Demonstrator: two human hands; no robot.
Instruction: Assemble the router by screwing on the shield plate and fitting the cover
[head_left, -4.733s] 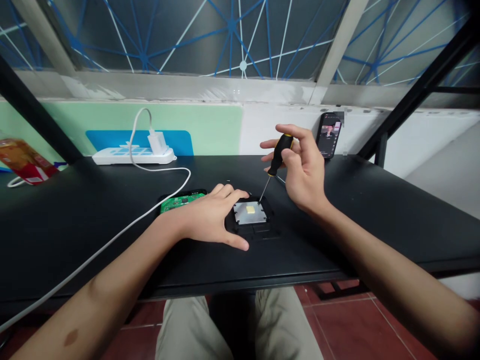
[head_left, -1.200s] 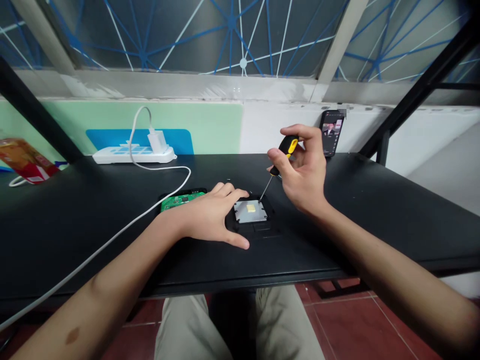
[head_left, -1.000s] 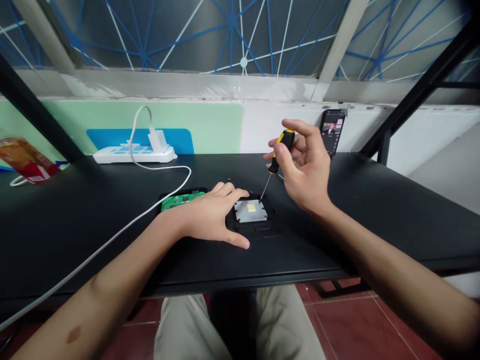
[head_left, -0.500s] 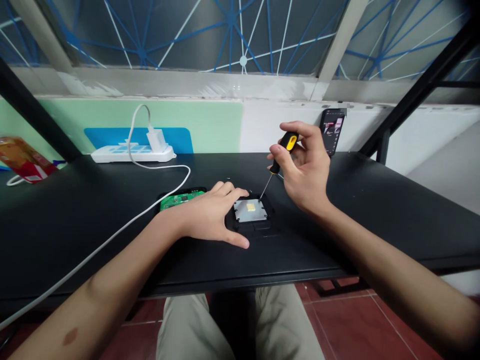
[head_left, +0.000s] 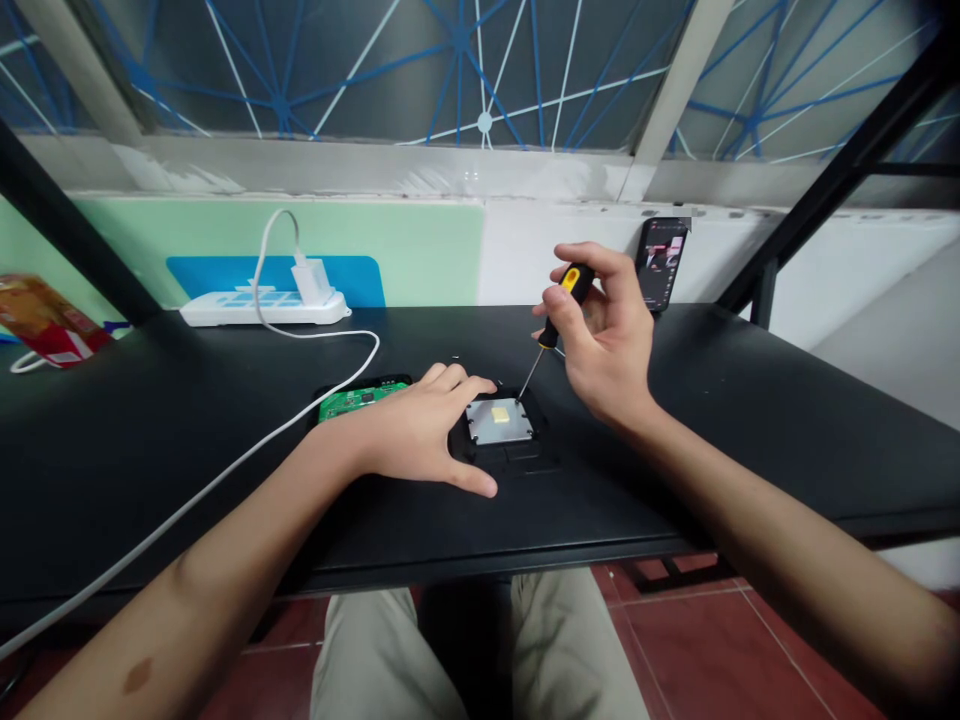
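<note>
My right hand (head_left: 604,335) grips a black-and-yellow screwdriver (head_left: 568,300) by its handle. The shaft slants down, and its tip meets the upper right corner of a silver metal plate (head_left: 491,432). A small cream-coloured pad (head_left: 500,414) sits on that plate, which lies in a black plastic housing (head_left: 534,410). Spread out over the housing's left side is my left hand (head_left: 429,425), thumb and fingers apart. A green circuit board (head_left: 352,400) lies left of it, partly covered by my left hand and wrist.
On the black table (head_left: 225,400), a white power strip (head_left: 262,308) holds a charger plug (head_left: 311,280). A white cable (head_left: 225,465) runs from it across the left side. A phone (head_left: 660,262) leans against the wall. A red-and-orange packet (head_left: 51,320) stands far left.
The screwdriver handle has turned slightly in my right hand, its tip staying at the plate's corner. My left hand rests in the same place.
</note>
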